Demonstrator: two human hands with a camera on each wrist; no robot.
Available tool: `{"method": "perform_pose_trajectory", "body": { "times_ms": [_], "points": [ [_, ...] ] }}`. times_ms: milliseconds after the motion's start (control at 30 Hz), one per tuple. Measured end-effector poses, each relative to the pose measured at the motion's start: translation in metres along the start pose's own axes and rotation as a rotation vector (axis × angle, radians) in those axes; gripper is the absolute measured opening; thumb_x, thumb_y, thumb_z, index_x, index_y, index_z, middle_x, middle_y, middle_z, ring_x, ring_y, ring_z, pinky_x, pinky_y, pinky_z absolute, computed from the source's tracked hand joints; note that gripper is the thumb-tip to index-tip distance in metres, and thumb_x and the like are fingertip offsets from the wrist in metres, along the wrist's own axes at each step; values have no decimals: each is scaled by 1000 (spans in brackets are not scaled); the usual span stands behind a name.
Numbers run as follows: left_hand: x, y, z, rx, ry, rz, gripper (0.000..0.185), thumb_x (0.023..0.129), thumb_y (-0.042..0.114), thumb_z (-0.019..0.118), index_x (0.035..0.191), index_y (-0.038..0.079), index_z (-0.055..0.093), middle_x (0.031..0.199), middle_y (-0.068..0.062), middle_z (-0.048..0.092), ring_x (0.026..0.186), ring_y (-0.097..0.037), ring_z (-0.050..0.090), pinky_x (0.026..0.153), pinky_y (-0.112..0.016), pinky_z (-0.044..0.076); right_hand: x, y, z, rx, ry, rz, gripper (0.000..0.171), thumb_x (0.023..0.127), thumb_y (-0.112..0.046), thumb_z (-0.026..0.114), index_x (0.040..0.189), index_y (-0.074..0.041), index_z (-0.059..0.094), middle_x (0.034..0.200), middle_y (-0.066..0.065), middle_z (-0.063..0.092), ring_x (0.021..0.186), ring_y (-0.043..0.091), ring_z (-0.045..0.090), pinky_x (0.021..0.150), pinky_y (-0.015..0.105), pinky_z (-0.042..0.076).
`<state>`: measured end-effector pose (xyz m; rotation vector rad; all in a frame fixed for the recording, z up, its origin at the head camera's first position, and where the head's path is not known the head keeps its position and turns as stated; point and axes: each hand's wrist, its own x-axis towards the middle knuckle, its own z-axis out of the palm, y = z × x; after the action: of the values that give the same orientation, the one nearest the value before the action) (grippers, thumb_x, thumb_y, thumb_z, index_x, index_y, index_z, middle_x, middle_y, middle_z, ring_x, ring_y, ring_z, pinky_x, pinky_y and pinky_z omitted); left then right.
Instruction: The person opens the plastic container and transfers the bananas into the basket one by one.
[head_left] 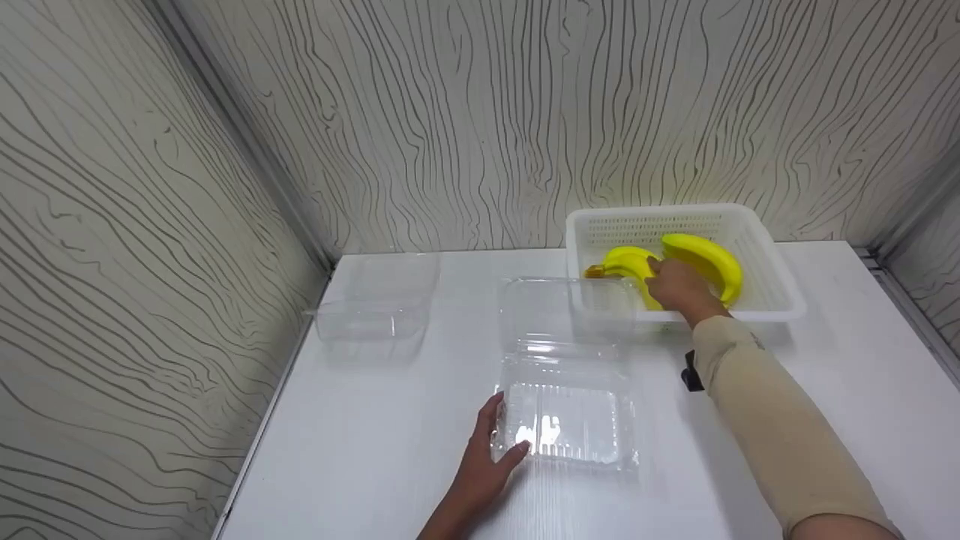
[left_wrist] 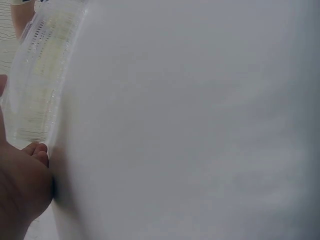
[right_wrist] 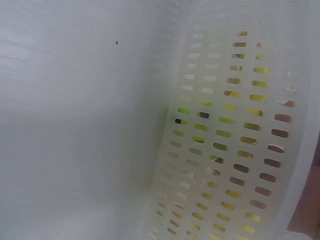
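A clear plastic clamshell container [head_left: 564, 420] lies with its lid folded back on the white table. My left hand [head_left: 484, 461] holds its near left corner, thumb at the front and fingers along the left side. The container's clear wall [left_wrist: 42, 75] shows beside that hand in the left wrist view. My right hand [head_left: 681, 289] reaches into a white plastic basket [head_left: 784, 304] and grips a yellow banana [head_left: 630, 261] with a brown stem. Another banana [head_left: 705, 259] lies to its right. In the right wrist view the basket's slotted wall [right_wrist: 225, 165] mostly hides the bananas.
A second clear clamshell container [head_left: 371, 322] stands open at the left of the table. The basket sits close to the patterned back wall [head_left: 480, 112]. The lid [head_left: 566, 304] of the near container reaches up against the basket's left front corner.
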<state>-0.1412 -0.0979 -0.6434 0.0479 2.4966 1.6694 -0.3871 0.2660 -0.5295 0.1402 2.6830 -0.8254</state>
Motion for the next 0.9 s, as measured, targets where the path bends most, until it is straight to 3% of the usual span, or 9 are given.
{"method": "perform_pose_trajectory", "body": {
  "times_ms": [267,500,800,900],
  "points": [
    [0,0,0,2,4,6,86,97,45,72,168,32,26,175,-19,33,160,-50,34,126,-75,29,-7,-2,-1,6,10,-11,63,113,-27,47,168,-5,26,137,20,58,68,16,46,68,29,48],
    [1,1,-1,-7,-4,19,86,97,45,72,168,32,25,176,-20,32,160,-50,34,126,-74,30,-6,0,-2,2,4,-5,63,114,-26,48,169,-6,25,101,13,55,68,16,48,68,28,49],
    [-2,1,-1,-8,7,8,87,97,45,72,169,31,26,175,-19,33,160,-50,34,125,-76,29,-3,-1,-3,-18,-9,-6,63,113,-28,47,168,-6,25,96,11,54,70,18,50,70,29,49],
    [-3,2,0,-14,7,2,87,96,45,72,169,31,26,175,-19,33,160,-51,33,125,-77,28,-2,1,-5,-40,-17,-7,64,113,-29,47,169,-8,24,103,15,58,67,17,49,68,28,49]
  ]
}}
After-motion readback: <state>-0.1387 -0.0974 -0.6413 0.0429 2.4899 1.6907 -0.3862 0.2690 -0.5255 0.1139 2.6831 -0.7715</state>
